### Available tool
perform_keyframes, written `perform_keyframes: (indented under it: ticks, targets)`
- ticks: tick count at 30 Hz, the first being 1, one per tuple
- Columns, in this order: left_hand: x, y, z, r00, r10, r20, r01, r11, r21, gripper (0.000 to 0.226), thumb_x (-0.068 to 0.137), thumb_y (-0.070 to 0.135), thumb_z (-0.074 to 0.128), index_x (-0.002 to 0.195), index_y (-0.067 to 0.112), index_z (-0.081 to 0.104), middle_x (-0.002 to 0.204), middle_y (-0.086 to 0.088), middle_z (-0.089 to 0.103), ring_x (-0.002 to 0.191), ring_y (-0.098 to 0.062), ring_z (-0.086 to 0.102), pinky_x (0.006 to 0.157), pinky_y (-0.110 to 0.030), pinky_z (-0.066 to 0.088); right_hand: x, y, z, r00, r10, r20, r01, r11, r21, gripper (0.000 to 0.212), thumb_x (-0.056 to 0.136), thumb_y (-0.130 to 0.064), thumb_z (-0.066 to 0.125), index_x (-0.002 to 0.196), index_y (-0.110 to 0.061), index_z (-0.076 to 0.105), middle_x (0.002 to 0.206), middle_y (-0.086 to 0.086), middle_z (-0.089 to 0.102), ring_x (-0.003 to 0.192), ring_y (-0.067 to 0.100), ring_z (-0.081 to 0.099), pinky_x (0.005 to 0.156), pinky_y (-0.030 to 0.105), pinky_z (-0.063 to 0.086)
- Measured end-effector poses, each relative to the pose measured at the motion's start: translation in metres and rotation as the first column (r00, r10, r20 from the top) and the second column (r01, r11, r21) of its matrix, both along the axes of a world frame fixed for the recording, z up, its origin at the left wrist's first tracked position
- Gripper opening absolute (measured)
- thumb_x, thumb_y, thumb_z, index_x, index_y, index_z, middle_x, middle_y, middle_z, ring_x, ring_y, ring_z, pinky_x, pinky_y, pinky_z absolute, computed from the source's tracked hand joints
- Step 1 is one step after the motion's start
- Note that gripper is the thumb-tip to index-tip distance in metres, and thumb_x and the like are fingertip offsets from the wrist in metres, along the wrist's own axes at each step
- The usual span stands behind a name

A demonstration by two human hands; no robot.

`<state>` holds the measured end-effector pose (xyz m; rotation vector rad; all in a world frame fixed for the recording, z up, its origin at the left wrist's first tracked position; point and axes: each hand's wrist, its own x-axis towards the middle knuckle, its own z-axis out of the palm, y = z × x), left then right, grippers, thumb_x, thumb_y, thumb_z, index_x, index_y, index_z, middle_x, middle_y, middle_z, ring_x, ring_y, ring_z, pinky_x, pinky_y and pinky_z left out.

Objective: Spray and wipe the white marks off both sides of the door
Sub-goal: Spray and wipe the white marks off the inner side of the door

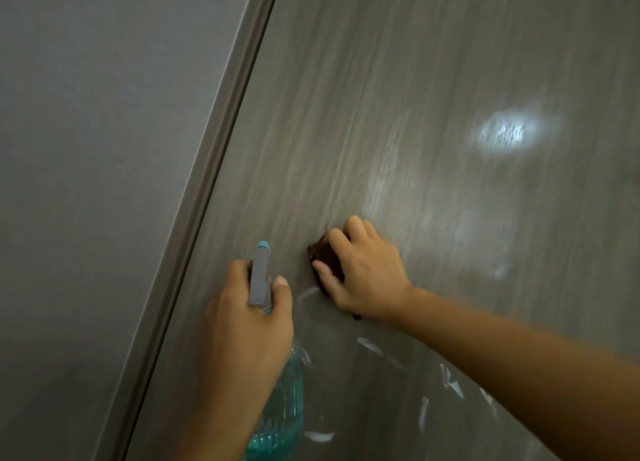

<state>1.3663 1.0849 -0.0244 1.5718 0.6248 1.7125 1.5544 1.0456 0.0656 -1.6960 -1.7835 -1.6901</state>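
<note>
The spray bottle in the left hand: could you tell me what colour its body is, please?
Clear teal-green, ribbed; the spray bottle shows best in the head view.

Left hand (251,316) curled in a grip; right hand (367,275) pressed forward, fingers bent.
</note>
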Motion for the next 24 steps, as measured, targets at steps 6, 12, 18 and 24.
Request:
perform_keyframes:
  ticks: [6,12,18,24]
  targets:
    - [0.0,0.008,-0.003,0.999,-0.044,0.028,0.044,0.999,-0.013,0.025,0.1,0.03,0.064,0.079,0.023,0.051,0.058,0.0,0.045,0.05,-0.018,0.045,0.05,-0.034,0.038,0.001,0.007,0.074,0.973,0.1,-0.207,-0.036,0.955,0.294,0.041,0.088,-0.051,0.064,0.097,-0.013,0.056,0.101,0.009,0.053,0.091,0.031,0.055,0.072,0.043,0.05]
    - [-0.005,0.016,-0.01,1.0,0.027,-0.006,-0.027,1.0,0.004,0.022,0.098,0.028,0.065,0.081,0.023,0.051,0.059,-0.001,0.05,0.053,-0.021,0.051,0.049,-0.037,0.041,-0.009,0.016,-0.015,0.996,0.083,-0.043,-0.083,0.996,0.014,0.034,0.087,-0.047,0.065,0.093,-0.016,0.053,0.096,0.007,0.052,0.083,0.028,0.053,0.061,0.041,0.049]
    - [-0.009,0.014,-0.009,0.998,0.049,-0.032,-0.049,0.999,0.004,0.022,0.098,0.026,0.067,0.083,0.025,0.051,0.061,0.0,0.053,0.055,-0.019,0.053,0.049,-0.033,0.036,-0.007,0.012,-0.044,0.999,0.049,0.021,-0.043,0.979,-0.202,0.034,0.084,-0.047,0.069,0.091,-0.018,0.054,0.094,0.004,0.055,0.08,0.029,0.059,0.053,0.033,0.041]
    - [-0.013,0.014,-0.011,1.0,0.018,0.013,-0.019,1.0,0.009,0.027,0.099,0.026,0.065,0.077,0.024,0.049,0.06,-0.005,0.051,0.054,-0.026,0.052,0.049,-0.036,0.039,-0.019,0.023,0.044,0.957,0.053,-0.284,0.03,0.96,0.279,0.036,0.092,-0.048,0.067,0.095,-0.014,0.056,0.099,0.005,0.053,0.082,0.026,0.057,0.065,0.038,0.05]
